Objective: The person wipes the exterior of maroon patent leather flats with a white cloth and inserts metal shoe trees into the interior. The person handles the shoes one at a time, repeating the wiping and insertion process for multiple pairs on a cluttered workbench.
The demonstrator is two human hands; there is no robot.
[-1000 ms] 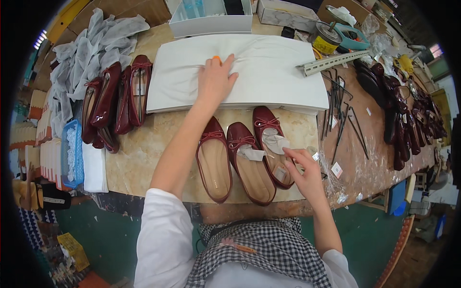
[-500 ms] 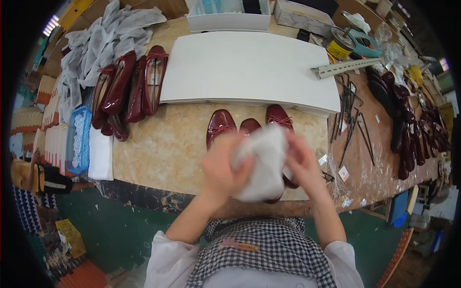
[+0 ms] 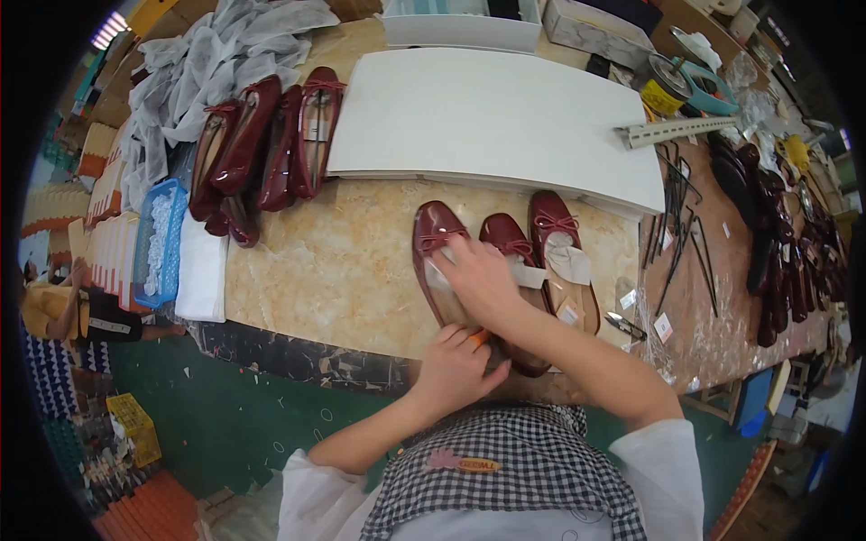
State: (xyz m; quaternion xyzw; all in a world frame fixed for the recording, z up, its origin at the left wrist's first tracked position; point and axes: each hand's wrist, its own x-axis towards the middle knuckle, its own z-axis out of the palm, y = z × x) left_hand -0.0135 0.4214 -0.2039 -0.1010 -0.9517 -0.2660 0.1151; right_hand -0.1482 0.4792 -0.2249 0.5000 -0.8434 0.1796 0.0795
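Three glossy burgundy flat shoes with thin bows stand on the table in front of me. My right hand point(image 3: 483, 278) reaches into the opening of the left shoe point(image 3: 437, 221), its fingers closed over white tissue paper point(image 3: 437, 272) behind the bow. At that shoe's heel, my left hand point(image 3: 453, 365) is closed round the back end; a small orange band shows at one finger. White paper also sticks out of the middle shoe point(image 3: 503, 232), partly covered by my right wrist. Crumpled paper point(image 3: 569, 261) fills the toe of the right shoe point(image 3: 552, 216).
Behind the shoes lies a stack of white board point(image 3: 496, 117). More burgundy shoes point(image 3: 244, 144) rest at the left, near crumpled tissue point(image 3: 216, 72) and a blue basket point(image 3: 161, 239). Black hooked rods point(image 3: 672, 216), small snips point(image 3: 626, 325) and piled dark shoes point(image 3: 780, 252) are at the right.
The white paper held between both hands is now down at the left shoe. My right hand has crossed left into its opening; my left hand has dropped to its heel.
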